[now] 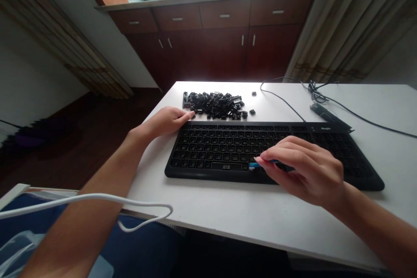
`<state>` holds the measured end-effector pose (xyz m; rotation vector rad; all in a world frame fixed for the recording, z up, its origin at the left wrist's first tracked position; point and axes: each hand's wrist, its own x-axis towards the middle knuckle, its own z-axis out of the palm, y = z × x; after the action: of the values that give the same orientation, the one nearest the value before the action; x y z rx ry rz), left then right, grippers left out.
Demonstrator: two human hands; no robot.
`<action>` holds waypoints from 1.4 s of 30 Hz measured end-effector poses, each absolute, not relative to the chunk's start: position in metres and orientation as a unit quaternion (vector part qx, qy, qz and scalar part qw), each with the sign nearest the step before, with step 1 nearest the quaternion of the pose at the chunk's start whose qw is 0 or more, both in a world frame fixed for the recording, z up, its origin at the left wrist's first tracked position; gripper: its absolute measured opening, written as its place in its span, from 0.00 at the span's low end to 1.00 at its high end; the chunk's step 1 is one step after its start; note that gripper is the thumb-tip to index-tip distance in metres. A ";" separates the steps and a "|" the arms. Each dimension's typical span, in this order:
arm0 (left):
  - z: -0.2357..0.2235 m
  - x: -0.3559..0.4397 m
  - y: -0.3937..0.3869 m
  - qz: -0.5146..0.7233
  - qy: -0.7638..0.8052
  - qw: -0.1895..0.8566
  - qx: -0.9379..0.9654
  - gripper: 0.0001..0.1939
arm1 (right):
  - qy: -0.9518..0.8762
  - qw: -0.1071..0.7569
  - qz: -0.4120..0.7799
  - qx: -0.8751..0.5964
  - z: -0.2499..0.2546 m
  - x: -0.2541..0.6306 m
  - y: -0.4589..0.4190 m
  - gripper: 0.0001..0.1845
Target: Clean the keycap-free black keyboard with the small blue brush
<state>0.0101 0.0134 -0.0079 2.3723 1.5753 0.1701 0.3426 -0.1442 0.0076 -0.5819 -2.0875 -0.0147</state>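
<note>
A black keyboard [228,147] with its keycaps stripped off lies on the white table [247,217]. My right hand [302,169] rests over the keyboard's lower middle, fingers pinched around a small blue tool [253,165] whose tip touches the bottom row. My left hand [166,121] lies at the keyboard's top left corner, fingers together and stretched toward a pile of loose black keycaps [215,105] behind the keyboard; it holds nothing that I can see.
Two stray keycaps [253,112] sit apart from the pile. The keyboard's black cable [283,100] loops across the back right of the table. A white cable [97,200] hangs at the near left edge. Dark wooden cabinets [224,39] stand under the window.
</note>
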 end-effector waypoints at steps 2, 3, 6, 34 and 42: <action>-0.008 0.010 0.013 0.057 0.546 0.142 0.824 0.30 | -0.846 0.485 -0.032 -0.220 0.010 0.344 -0.143 0.24; -0.008 0.010 0.014 0.057 0.547 0.142 0.823 0.30 | -0.834 0.504 -0.037 -0.222 0.011 0.345 -0.143 0.25; -0.008 0.009 0.014 0.056 0.547 0.143 0.823 0.30 | -0.754 0.584 -0.007 -0.300 0.009 0.348 -0.141 0.25; -0.006 0.012 0.013 0.061 0.550 0.156 0.818 0.29 | -0.783 0.509 0.124 -0.335 0.006 0.351 -0.141 0.11; -0.006 0.012 0.014 0.048 0.553 0.148 0.819 0.31 | -0.819 0.455 0.162 -0.309 0.008 0.346 -0.140 0.02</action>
<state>0.0117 0.0138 -0.0056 2.3540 1.5895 0.1369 0.3462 -0.1403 0.0083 -0.7634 -2.0208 0.3993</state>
